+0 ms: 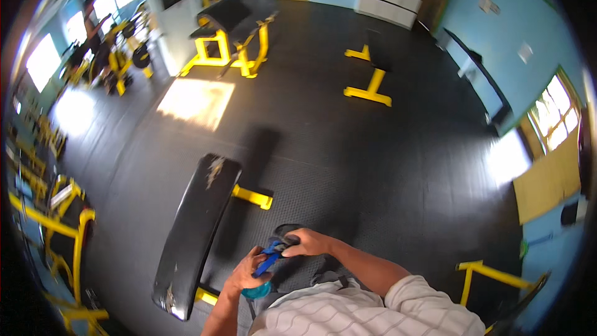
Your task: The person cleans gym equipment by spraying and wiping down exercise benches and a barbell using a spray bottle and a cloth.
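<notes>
In front of my body, my left hand (248,268) is closed around a blue strap-like piece (266,265), and a translucent teal object (256,290) shows just below that hand. My right hand (305,242) grips a dark, bunched item (284,241) that touches the blue piece. What exactly this dark item is cannot be told. Both hands are close together, to the right of a black padded bench (196,233) with torn upholstery at both ends.
A low bench with yellow legs (373,85) stands ahead. A yellow-framed padded exercise machine (212,49) is at the upper left, with a person (93,28) beyond it among weight equipment. Another yellow frame (501,274) stands at the lower right, by the blue wall.
</notes>
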